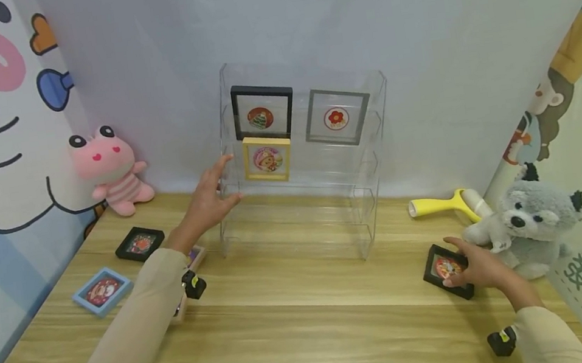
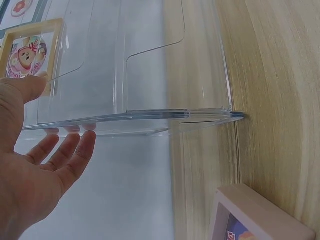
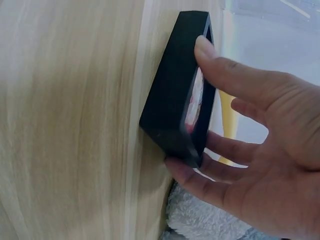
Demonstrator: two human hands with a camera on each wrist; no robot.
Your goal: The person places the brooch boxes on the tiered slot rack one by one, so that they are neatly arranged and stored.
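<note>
A clear acrylic display rack (image 1: 305, 244) stands near the back wall. My left hand (image 1: 207, 200) is at its left side, fingers extended; in the left wrist view the thumb (image 2: 34, 89) and fingers lie on either side of the side panel's edge. On the rack are a black frame with a tree picture (image 1: 263, 111), a grey frame with a red flower (image 1: 337, 116) and a yellow frame (image 1: 268, 159). At the right, my right hand (image 1: 481, 267) holds another black frame (image 3: 172, 80) by its edges, thumb on one side and fingertips at the opposite corner.
Left on the table lie a black frame (image 1: 140, 243), a blue frame (image 1: 102, 291) and a pink frame (image 2: 260, 212), partly hidden by my left arm. A pink frog plush (image 1: 110, 171) sits behind them. Beside my right hand are a grey plush dog (image 1: 536, 223) and a yellow-handled roller (image 1: 435, 206).
</note>
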